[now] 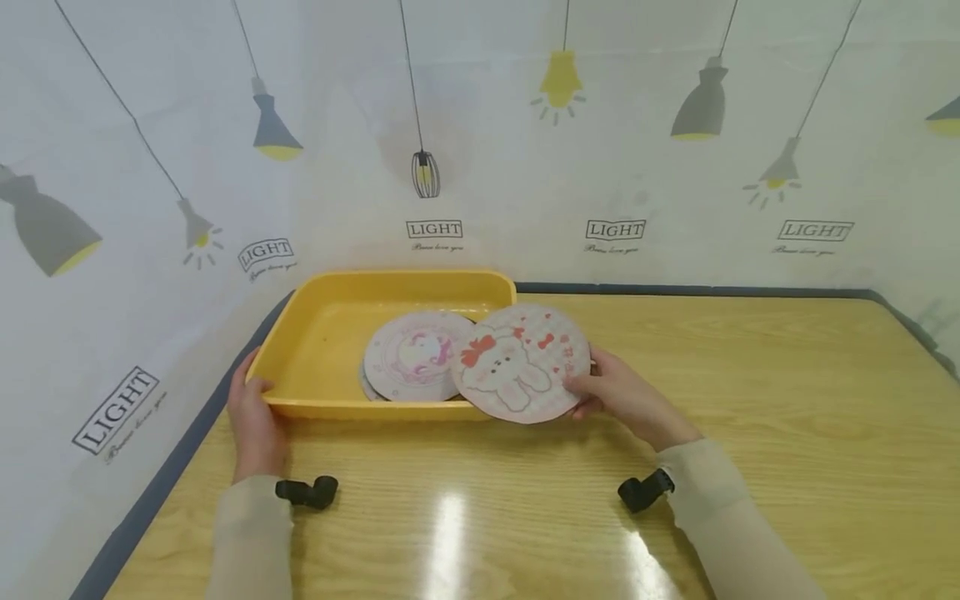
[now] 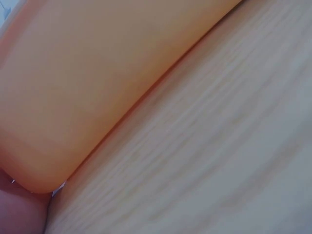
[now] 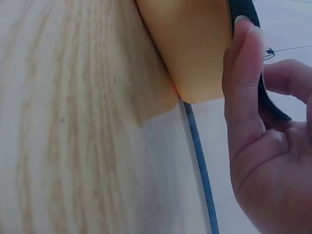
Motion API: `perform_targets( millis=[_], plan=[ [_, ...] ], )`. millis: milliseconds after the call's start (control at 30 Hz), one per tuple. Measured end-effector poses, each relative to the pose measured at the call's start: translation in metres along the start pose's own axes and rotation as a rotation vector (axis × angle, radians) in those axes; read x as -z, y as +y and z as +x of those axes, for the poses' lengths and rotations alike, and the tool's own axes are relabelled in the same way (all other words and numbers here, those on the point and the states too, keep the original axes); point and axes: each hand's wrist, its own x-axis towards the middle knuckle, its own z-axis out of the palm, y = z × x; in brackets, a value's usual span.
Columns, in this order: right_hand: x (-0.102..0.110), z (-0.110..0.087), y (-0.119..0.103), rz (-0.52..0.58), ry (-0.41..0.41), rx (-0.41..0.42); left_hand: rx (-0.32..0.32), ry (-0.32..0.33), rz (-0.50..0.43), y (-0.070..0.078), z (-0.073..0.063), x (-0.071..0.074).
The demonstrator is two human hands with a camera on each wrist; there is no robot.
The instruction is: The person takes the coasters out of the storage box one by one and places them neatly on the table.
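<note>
Pale sleeves [image 1: 251,542] are filling the foreground, a small black device [image 1: 307,493] sitting at each wrist. Fingers curled, the left hand [image 1: 257,417] is gripping the near left corner of a yellow tray [image 1: 322,350], which is resting on a wooden table [image 1: 750,375]. Nearly closed, the right hand [image 1: 622,390] is pinching the right edge of a round bear card [image 1: 517,362], which is hanging over the tray's near right corner and partly hiding a pink round card [image 1: 408,354] lying inside.
</note>
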Motion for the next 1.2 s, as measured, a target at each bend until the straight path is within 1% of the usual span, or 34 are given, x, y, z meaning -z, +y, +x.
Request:
perform_targets(
  millis=[100,300,467,667,800,933,1067,1200],
  plan=[
    [0.001,-0.002,0.000,0.019,-0.004,0.008,-0.009,-0.007,-0.003,0.000,0.000,-0.001],
    [0.006,-0.002,0.003,0.055,-0.005,0.030,-0.003,-0.010,0.009,0.001,0.001,-0.002],
    [0.011,-0.003,0.005,0.153,-0.034,0.039,-0.002,0.007,0.015,0.001,0.000,-0.003],
    [0.020,-0.004,0.007,0.257,-0.035,0.034,0.002,0.014,0.022,0.000,-0.001,-0.003],
    [0.026,-0.006,0.010,0.297,-0.011,0.014,0.003,0.024,0.002,0.000,-0.001,-0.001],
    [0.037,-0.011,0.014,0.351,0.038,-0.003,0.006,0.033,-0.006,0.001,-0.002,-0.001],
    [0.048,-0.016,0.017,0.407,0.062,0.008,0.001,0.028,0.001,0.001,-0.002,-0.002],
    [0.057,-0.019,0.019,0.427,0.079,0.028,-0.009,0.019,0.010,0.001,-0.002,-0.002]
  ],
)
